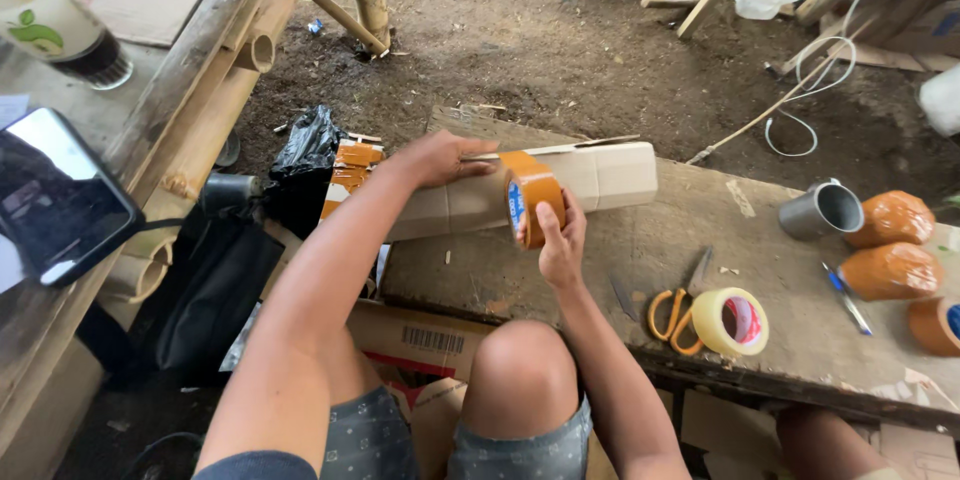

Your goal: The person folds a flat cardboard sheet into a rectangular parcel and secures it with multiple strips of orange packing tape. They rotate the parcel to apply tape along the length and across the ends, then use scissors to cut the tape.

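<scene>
A long pale cardboard box (pixel 600 178) lies across the near end of a rough wooden bench (pixel 700 230). My left hand (pixel 440 157) presses flat on the box's top near its middle. A roll of brown packing tape (pixel 530 198) stands on edge against the box's front face, and my right hand (pixel 560 240) grips it from below. A short strip of tape runs from the roll onto the box under my left fingers.
On the bench to the right lie orange-handled scissors (pixel 672 315), a clear tape roll (pixel 732 321), a metal cup (pixel 822 210), two brown-taped bundles (pixel 890 245) and a pen (pixel 845 300). A phone (pixel 55 195) and a bottle (pixel 50 15) sit on the left table. Flattened cardboard (pixel 420 340) lies by my knees.
</scene>
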The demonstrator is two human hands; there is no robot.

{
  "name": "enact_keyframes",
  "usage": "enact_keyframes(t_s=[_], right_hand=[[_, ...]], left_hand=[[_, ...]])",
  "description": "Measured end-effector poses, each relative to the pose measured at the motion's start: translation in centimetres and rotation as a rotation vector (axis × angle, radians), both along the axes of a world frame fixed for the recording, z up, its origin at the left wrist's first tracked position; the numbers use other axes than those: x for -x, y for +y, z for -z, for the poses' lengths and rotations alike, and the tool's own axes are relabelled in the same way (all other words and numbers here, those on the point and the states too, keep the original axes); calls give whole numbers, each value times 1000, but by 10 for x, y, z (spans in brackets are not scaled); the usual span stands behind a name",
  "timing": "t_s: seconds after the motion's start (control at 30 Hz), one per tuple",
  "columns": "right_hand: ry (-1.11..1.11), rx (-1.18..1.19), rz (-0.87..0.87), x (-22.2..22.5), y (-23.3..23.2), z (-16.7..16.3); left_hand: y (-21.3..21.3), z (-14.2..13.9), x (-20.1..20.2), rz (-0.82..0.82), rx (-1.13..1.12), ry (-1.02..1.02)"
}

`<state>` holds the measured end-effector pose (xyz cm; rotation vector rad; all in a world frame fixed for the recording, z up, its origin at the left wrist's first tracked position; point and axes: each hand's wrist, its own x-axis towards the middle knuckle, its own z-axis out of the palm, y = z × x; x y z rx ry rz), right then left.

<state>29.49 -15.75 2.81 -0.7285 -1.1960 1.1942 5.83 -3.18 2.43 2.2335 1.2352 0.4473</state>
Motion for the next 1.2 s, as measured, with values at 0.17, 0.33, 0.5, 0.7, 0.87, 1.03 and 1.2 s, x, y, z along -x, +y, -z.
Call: enact_keyframes(t_s=[0.17, 0.33, 0.5, 0.7, 0.87, 1.03, 1.2], right_hand=[[-13, -20, 73, 10, 22, 0], [32, -30, 91, 13, 30, -2], [-19, 44, 83, 16, 37, -16], [-89, 110, 100, 9, -1, -6], [-197, 83, 93, 0, -23, 19], [-135, 167, 107, -2, -33, 45], [-164, 222, 95, -3, -34, 70]], left_hand=[[-10, 12, -6, -16, -246, 145], [-57, 5, -44, -160, -406, 453], [-61, -18, -51, -219, -291, 541], [-56, -25, -49, -201, -188, 555], [-50, -20, -53, -198, -167, 621], [-38, -11, -55, -205, -204, 664], [-39, -3, -49, -104, -458, 641]])
